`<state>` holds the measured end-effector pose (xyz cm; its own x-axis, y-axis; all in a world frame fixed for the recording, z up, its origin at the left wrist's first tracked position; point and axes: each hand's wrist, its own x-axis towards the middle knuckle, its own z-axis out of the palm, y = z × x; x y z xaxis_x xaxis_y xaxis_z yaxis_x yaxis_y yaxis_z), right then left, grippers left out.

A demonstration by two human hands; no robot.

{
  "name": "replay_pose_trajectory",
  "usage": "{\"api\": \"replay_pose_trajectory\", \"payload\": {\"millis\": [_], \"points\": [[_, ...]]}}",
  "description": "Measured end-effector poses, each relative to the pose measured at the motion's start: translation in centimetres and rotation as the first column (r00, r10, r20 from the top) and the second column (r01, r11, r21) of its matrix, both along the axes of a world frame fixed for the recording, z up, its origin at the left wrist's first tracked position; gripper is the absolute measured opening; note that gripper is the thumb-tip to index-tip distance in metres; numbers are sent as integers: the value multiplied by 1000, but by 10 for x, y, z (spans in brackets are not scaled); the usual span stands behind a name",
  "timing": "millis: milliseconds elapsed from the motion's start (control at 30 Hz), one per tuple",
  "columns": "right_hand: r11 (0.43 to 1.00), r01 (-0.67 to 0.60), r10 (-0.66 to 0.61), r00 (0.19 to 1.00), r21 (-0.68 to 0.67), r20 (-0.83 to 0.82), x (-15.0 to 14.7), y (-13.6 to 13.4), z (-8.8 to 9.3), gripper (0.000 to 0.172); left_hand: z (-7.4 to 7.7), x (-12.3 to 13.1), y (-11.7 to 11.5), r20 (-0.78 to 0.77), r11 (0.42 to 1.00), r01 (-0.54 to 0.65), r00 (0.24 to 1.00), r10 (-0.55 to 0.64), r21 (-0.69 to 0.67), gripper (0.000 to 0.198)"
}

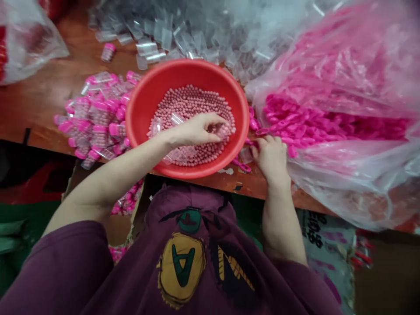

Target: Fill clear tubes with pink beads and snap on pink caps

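Scuffed wooden table (pixel 42 105), red basin (pixel 144 100), pink beads (pixel 197 105); dim floor (pixel 387 280), perhaps, below.

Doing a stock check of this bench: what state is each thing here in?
Left hand: inside the basin, fingers curled among the beads.
Right hand: fingers on pink plastic pieces.
Red plastic basin: upright on the wooden table.
Pink beads: loose, heaped in the basin.
Pink plastic pieces: piled loose in a clear plastic bag.
Pink-capped clear vials: filled with beads, lying in a heap.
Uncapped clear vials: empty, heaped.
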<state>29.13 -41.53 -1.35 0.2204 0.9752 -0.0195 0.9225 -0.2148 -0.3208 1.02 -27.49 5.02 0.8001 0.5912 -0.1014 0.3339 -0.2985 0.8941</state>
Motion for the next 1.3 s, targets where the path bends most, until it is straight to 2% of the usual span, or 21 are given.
{"api": "replay_pose_trajectory", "payload": {"millis": [67, 167, 233, 300, 367, 433, 533, 600, 667, 733, 800, 933, 967, 1033, 1100, 1233, 1300], "points": [[991, 59, -49, 994, 116, -94, 4, 7, 1, 26, 8, -17, -10, 139, 971, -43, 987, 78, -237, 53], [927, 213, -107, 939, 309, -327, 0, 18, 14, 28, 17, -36, -30, 239, 835, -83, 939, 248, -543, 51], [873, 304, -42, 826, 381, -563, -14, 27, 30, 33, 22, -42, -43, 257, 727, -70, 908, 329, -683, 44], [848, 336, 65, 702, 410, -709, -37, 36, 48, 42, 25, -45, -53, 273, 642, -43, 882, 385, -765, 40], [856, 293, 147, 650, 425, -745, -64, 46, 61, 48, 26, -46, -61, 285, 592, -33, 854, 435, -806, 38], [876, 193, 225, 646, 442, -729, -90, 52, 68, 42, 25, -46, -67, 280, 562, -41, 836, 473, -826, 40], [887, -2, 315, 733, 461, -602, -115, 55, 70, 25, 23, -45, -73, 282, 536, -55, 802, 526, -843, 49], [881, -113, 366, 780, 460, -508, -123, 51, 71, 28, 22, -46, -75, 268, 497, -69, 774, 574, -865, 41], [870, -191, 412, 787, 454, -460, -126, 46, 73, 35, 22, -46, -75, 228, 457, -97, 763, 604, -884, 35], [868, -226, 429, 792, 443, -436, -127, 41, 76, 40, 22, -46, -75, 210, 455, -121, 764, 610, -882, 39], [872, -218, 415, 805, 438, -425, -127, 35, 79, 43, 20, -45, -76, 228, 480, -122, 763, 606, -869, 42], [875, -204, 405, 804, 438, -435, -128, 29, 78, 43, 14, -42, -79, 284, 622, -236, 732, 619, -747, 24], [872, -208, 415, 794, 443, -444, -128, 28, 76, 41, 13, -42, -80, 280, 639, -277, 725, 629, -718, 22], [876, -204, 421, 765, 437, -487, -128, 28, 72, 41, 13, -43, -80, 259, 635, -316, 718, 646, -705, 27], [893, -171, 395, 740, 416, -544, -128, 29, 68, 40, 14, -45, -79, 231, 604, -323, 715, 660, -729, 37], [908, -67, 334, 712, 414, -617, -129, 30, 65, 33, 18, -47, -81, 217, 584, -306, 722, 657, -752, 45], [913, -25, 320, 662, 407, -678, -128, 31, 63, 30, 19, -46, -82, 241, 576, -269, 714, 657, -772, 45]]}}
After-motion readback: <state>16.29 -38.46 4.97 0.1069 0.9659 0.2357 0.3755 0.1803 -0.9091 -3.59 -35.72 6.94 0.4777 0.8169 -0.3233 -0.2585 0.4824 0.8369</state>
